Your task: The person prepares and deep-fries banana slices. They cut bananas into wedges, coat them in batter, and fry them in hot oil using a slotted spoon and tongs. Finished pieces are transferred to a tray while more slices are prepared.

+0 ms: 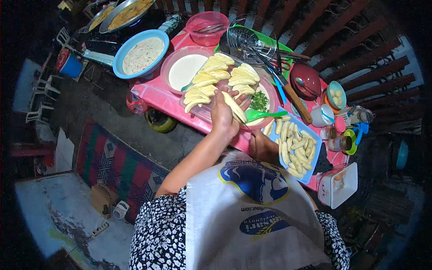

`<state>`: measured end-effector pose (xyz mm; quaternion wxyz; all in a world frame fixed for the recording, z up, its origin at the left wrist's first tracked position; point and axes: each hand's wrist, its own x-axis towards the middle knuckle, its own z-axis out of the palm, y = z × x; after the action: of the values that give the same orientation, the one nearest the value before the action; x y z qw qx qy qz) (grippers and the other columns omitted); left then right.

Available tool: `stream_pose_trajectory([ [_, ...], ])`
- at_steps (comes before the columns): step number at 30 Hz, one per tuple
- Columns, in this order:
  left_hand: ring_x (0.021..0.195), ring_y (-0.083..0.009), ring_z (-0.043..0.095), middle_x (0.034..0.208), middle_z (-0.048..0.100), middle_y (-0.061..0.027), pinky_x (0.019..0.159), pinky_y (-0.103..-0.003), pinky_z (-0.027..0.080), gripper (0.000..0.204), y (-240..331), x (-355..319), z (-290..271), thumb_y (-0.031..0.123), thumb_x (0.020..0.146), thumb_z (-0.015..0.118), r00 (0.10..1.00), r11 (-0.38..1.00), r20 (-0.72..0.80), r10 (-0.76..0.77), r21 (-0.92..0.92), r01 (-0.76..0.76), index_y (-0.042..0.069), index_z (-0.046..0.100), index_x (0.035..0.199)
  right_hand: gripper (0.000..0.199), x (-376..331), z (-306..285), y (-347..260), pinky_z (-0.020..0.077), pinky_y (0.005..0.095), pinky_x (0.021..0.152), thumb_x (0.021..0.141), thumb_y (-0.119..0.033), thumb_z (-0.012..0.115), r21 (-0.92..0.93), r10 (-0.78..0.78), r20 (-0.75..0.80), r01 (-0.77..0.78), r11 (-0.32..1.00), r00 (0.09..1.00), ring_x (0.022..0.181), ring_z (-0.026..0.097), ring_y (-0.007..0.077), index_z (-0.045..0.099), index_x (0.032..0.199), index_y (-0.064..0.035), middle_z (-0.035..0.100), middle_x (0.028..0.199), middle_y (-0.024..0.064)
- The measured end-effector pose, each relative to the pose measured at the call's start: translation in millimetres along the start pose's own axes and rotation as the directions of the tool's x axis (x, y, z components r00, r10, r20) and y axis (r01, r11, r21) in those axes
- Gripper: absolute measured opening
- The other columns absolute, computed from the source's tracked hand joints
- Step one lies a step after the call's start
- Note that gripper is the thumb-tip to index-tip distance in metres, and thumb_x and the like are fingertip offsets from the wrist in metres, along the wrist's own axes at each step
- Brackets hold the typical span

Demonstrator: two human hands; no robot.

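My left hand [226,118] is turned palm up, its fingers curled around a peeled banana [234,108] that looks sliced. Just beyond it, several fanned, sliced bananas [204,80] lie in rows on a tray. My right hand [264,147] is low beside the left wrist, in shadow; its fingers are hidden, and I cannot make out what it holds. To its right, a light blue tray [319,143] carries many whole peeled bananas [294,145]. A green spoon [266,114] rests in a pink bowl [275,93] with pale batter and chopped green leaves.
On the pink-covered table [155,96] stand a pink bowl of white batter [185,69] and a blue bowl of speckled mix [143,55]. Frying pans [128,15] sit at the far left. Utensils, jars and a white container [344,189] line the right side.
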<state>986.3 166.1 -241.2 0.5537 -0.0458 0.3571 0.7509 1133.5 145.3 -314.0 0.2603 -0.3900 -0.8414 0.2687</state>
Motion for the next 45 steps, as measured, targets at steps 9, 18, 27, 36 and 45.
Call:
stream_pose_trajectory([
  [9,0.084,-0.0257,0.054,0.094,0.045,-0.0111,0.077,-0.046,0.047,0.032,-3.8,-0.8,-1.2,0.035,0.094,0.026,0.999,0.999,-0.019,-0.045,0.003,0.045,0.009,0.035,0.109,0.012,7.5,-13.4,-32.7,0.0456,0.0417,0.058,0.082,-0.011,0.044,-0.088,0.129,0.014,-0.127,0.988,0.992,0.071,0.058,0.0327,0.047,0.092,-0.0048,0.056,0.078,0.0174],
  [18,0.088,-0.023,0.052,0.092,0.047,-0.0096,0.081,-0.045,0.047,0.028,-3.6,-1.3,-7.5,0.035,0.094,0.028,0.993,0.992,-0.037,-0.116,-0.051,0.114,0.011,0.039,0.105,0.007,10.4,3.5,-21.8,0.0445,0.0419,0.055,0.08,-0.009,0.047,-0.096,0.032,-0.073,-0.039,0.995,0.997,0.068,0.057,0.033,0.043,0.083,-0.0036,0.052,0.069,0.016],
  [27,0.087,-0.0262,0.053,0.092,0.046,-0.0112,0.081,-0.047,0.046,0.027,-0.3,3.3,-12.9,0.033,0.094,0.03,0.987,0.983,-0.069,-0.146,-0.12,0.138,0.009,0.037,0.103,0.01,14.5,6.5,-22.9,0.0447,0.0413,0.055,0.079,-0.008,0.05,-0.11,0.012,-0.044,-0.017,0.994,0.999,0.068,0.057,0.033,0.042,0.082,-0.0027,0.051,0.068,0.0158],
  [36,0.109,-0.0304,0.048,0.089,0.046,-0.0071,0.081,-0.046,0.043,0.019,4.0,7.1,-18.3,0.026,0.094,0.031,0.97,0.965,-0.023,-0.241,-0.115,0.237,0.01,0.04,0.092,0.011,21.2,9.2,-20.3,0.0473,0.0396,0.057,0.079,-0.01,0.05,-0.167,-0.038,-0.035,0.031,0.985,0.999,0.068,0.058,0.0299,0.045,0.084,-0.0012,0.054,0.072,0.0153],
  [45,0.112,-0.0303,0.047,0.089,0.048,-0.0055,0.087,-0.051,0.036,0.02,11.8,10.8,-19.1,0.025,0.094,0.032,0.943,0.931,-0.023,-0.333,-0.165,0.325,0.009,0.042,0.089,0.013,21.7,4.1,-13.9,0.047,0.0407,0.059,0.078,-0.009,0.05,-0.173,-0.023,0.046,0.031,0.984,0.999,0.07,0.057,0.032,0.046,0.085,0.0007,0.053,0.071,0.0157],
])
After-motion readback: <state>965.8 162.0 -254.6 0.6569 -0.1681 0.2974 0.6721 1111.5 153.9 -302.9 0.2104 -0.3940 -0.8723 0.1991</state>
